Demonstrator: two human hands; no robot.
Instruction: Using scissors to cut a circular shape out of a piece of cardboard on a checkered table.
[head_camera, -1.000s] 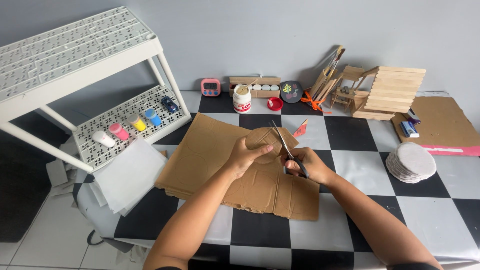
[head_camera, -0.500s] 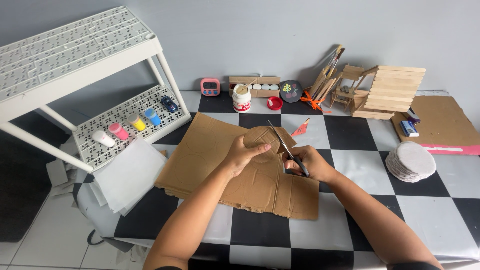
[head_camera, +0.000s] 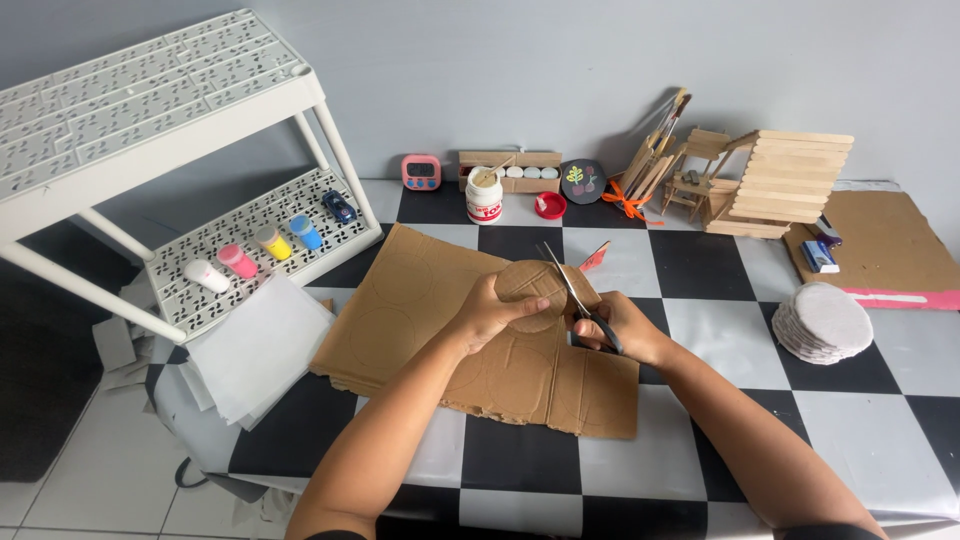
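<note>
Head view, left hand (head_camera: 492, 312) grip pinching round brown cardboard disc (head_camera: 530, 290), right hand (head_camera: 612, 325) clasping scissors (head_camera: 572, 292).

White tiered rack (head_camera: 150, 110) at ten o'clock, paint bottles (head_camera: 255, 250) on its lower shelf. Glue jar (head_camera: 484, 196) and pink timer (head_camera: 421, 172) at twelve. Stick-built model (head_camera: 775, 185) at one; stacked white discs (head_camera: 823, 322) at three on the checkered surface (head_camera: 740, 280).

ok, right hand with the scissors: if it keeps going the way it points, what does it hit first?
The right hand points the scissors up and away, blades at the cardboard disc held by the left hand. The disc comes first; past it, probably the white glue jar, though depth is unclear.
</note>
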